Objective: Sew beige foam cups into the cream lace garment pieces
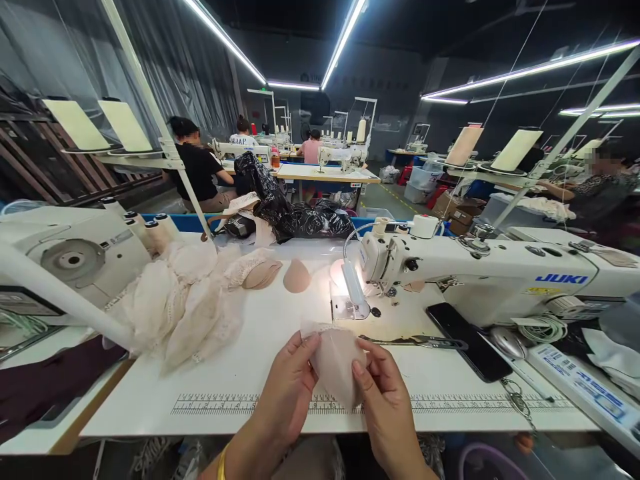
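Observation:
Between my two hands is a beige bra cup (334,363) with sheer pale fabric over it, held above the printed ruler near the table's front edge. My left hand (287,383) pinches its left side between thumb and fingers. On its right side, my right hand (385,390) grips the edge, thumb on the face of the cup. Just beyond stands the lit needle area of a white sewing machine (480,273). A loose beige cup (297,276) lies further back, beside a small stack of cups (263,274).
Sheer lace fabric (200,300) is heaped on the left. Dark thread snips (425,341) and a black phone (467,341) lie at right. A black plastic bag (315,220) sits at the table's back edge. Several co-workers sit at other machines.

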The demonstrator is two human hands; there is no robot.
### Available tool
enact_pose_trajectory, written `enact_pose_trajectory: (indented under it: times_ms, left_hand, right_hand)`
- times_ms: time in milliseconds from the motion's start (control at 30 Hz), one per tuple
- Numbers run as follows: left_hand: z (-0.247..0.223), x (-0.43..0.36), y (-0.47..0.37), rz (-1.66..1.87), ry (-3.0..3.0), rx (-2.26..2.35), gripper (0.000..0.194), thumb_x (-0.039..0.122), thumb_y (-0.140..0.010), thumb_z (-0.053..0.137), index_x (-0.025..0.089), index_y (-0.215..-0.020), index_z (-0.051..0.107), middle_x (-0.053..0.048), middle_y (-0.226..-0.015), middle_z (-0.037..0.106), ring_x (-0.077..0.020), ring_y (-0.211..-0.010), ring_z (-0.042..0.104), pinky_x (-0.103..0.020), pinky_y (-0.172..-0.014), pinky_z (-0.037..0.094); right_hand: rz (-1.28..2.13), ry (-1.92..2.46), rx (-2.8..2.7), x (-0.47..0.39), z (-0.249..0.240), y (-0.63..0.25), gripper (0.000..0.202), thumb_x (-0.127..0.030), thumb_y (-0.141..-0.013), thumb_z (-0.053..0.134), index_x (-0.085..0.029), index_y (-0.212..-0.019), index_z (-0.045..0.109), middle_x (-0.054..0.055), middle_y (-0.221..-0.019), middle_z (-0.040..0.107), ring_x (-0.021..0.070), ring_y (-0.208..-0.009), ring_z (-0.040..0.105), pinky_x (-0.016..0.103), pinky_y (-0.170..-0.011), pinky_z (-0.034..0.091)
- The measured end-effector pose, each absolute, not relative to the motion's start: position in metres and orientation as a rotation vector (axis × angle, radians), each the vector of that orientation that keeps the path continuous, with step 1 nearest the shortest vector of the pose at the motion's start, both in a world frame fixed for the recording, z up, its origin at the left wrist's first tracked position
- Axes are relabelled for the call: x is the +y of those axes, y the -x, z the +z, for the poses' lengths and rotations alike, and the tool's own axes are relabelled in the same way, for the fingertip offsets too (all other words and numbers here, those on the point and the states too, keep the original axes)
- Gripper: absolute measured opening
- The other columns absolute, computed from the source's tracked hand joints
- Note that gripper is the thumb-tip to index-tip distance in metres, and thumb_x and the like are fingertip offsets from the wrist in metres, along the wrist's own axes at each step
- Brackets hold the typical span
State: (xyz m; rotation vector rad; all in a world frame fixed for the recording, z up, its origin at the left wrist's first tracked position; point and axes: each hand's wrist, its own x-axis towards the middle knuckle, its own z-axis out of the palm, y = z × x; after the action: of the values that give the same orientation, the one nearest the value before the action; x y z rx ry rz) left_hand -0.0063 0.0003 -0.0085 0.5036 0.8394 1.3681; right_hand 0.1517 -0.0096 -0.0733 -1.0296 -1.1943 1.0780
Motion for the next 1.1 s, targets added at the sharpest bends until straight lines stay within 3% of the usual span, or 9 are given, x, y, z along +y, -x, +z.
enact_pose_trajectory:
  times_ms: [100,233,300,400,533,633,733,933,1100]
  left_hand:
    - [-0.009,-0.007,0.0,1.319,-0.652,0.846,0.044,0.054,-0.09,0.078,0.018,-0.114,0.075,-0.011,-0.124,0.074,-0.0295,-0.122,0.065,-0.041,-0.106,0.054]
    - [-0.009,-0.015,-0.014,1.245,-0.776,0.873,0.043,0.054,-0.092,0.077,0.018,-0.116,0.075,-0.01,-0.123,0.075,-0.0294,-0.12,0.065,-0.04,-0.109,0.051]
    - [-0.008,-0.013,-0.017,1.234,-0.594,0.841,0.039,0.05,-0.096,0.073,0.015,-0.113,0.075,-0.012,-0.116,0.077,-0.0302,-0.115,0.068,-0.039,-0.104,0.055]
    - [-0.006,-0.005,-0.015,1.188,-0.237,0.77,0.032,0.036,-0.105,0.057,0.011,-0.117,0.073,-0.015,-0.11,0.078,-0.0283,-0.11,0.072,-0.037,-0.098,0.058]
    - [-0.005,0.0,-0.01,1.122,-0.131,0.607,0.038,0.041,-0.105,0.057,0.011,-0.124,0.071,-0.016,-0.112,0.077,-0.0281,-0.104,0.074,-0.037,-0.091,0.059]
    - [-0.005,0.001,-0.011,1.177,-0.231,0.602,0.037,0.039,-0.09,0.078,0.013,-0.115,0.074,-0.013,-0.111,0.078,-0.0284,-0.097,0.073,-0.034,-0.082,0.057]
    - [-0.006,0.005,-0.012,1.249,-0.236,0.727,0.028,0.03,-0.078,0.088,0.013,-0.097,0.076,-0.011,-0.101,0.079,-0.0264,-0.089,0.073,-0.031,-0.077,0.053]
    - [-0.005,0.013,-0.013,1.223,-0.201,0.785,0.028,0.034,-0.079,0.088,0.013,-0.09,0.074,-0.01,-0.091,0.078,-0.0238,-0.08,0.071,-0.032,-0.078,0.052]
    - [0.001,0.007,-0.017,1.199,-0.276,0.75,0.034,0.041,-0.08,0.087,0.013,-0.096,0.076,-0.012,-0.1,0.079,-0.0272,-0.091,0.073,-0.034,-0.082,0.054]
  right_hand:
    - [0.602,0.964,-1.492,-0.01,-0.056,-0.152,0.034,-0.022,-0.102,0.064,-0.03,-0.135,0.065,0.008,-0.107,0.075,0.0228,-0.092,0.073,0.034,-0.076,0.062]
    - [0.268,0.654,-1.781,-0.015,-0.044,-0.147,0.063,-0.001,-0.097,0.055,-0.035,-0.15,0.054,0.004,-0.091,0.074,0.0199,-0.077,0.068,0.032,-0.066,0.058]
    - [0.344,0.719,-1.681,-0.017,-0.045,-0.146,0.055,-0.006,-0.097,0.06,-0.035,-0.144,0.06,0.003,-0.093,0.075,0.0195,-0.079,0.069,0.031,-0.069,0.059]
    - [0.66,0.941,-1.256,-0.014,-0.049,-0.15,0.028,-0.026,-0.098,0.072,-0.033,-0.126,0.07,0.004,-0.105,0.076,0.0198,-0.091,0.072,0.031,-0.077,0.061]
    - [1.137,0.956,-0.772,-0.007,-0.048,-0.153,0.037,-0.051,-0.087,0.084,-0.03,-0.115,0.073,0.003,-0.105,0.072,0.0175,-0.089,0.068,0.028,-0.077,0.06]
    - [1.271,0.95,-0.686,-0.01,-0.053,-0.151,0.043,-0.054,-0.078,0.09,-0.029,-0.111,0.074,0.004,-0.112,0.07,0.0203,-0.096,0.066,0.032,-0.081,0.059]
    - [1.3,0.96,-0.723,-0.016,-0.065,-0.149,0.044,-0.053,-0.081,0.088,-0.03,-0.115,0.074,0.005,-0.117,0.07,0.0224,-0.102,0.065,0.033,-0.086,0.057]
    - [1.292,1.029,-0.753,-0.018,-0.075,-0.155,0.049,-0.059,-0.077,0.089,-0.031,-0.115,0.074,0.004,-0.113,0.07,0.021,-0.101,0.063,0.03,-0.086,0.054]
    - [1.278,1.044,-0.815,-0.015,-0.079,-0.161,0.05,-0.06,-0.079,0.087,-0.031,-0.118,0.073,0.005,-0.115,0.07,0.0222,-0.102,0.063,0.031,-0.087,0.054]
